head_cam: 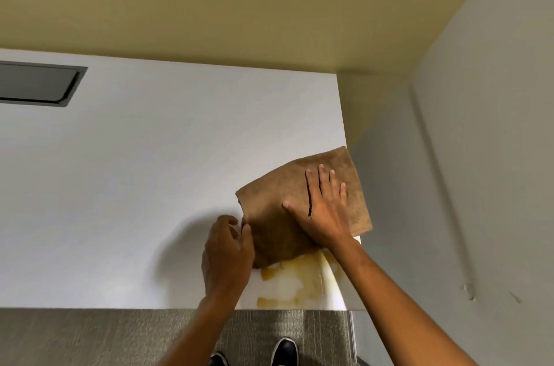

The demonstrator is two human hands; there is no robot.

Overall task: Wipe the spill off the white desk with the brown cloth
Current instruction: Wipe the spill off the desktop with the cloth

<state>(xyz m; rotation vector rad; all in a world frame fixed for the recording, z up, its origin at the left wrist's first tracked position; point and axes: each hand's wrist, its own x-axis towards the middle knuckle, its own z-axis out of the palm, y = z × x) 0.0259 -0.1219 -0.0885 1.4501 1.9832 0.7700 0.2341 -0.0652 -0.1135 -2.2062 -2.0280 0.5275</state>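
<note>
A folded brown cloth [281,209] lies flat on the white desk [135,170] near its right edge. My right hand [322,209] presses flat on top of the cloth with fingers spread. My left hand [227,251] pinches the cloth's near-left corner between thumb and fingers. A yellowish spill [295,283] spreads on the desk just below the cloth, reaching the desk's front edge. Part of the spill may lie hidden under the cloth.
A grey rectangular cable hatch [36,85] is set into the desk at the far left. A beige wall stands behind the desk and a white wall [479,155] to the right. Grey carpet and my black shoes [283,350] show below the front edge.
</note>
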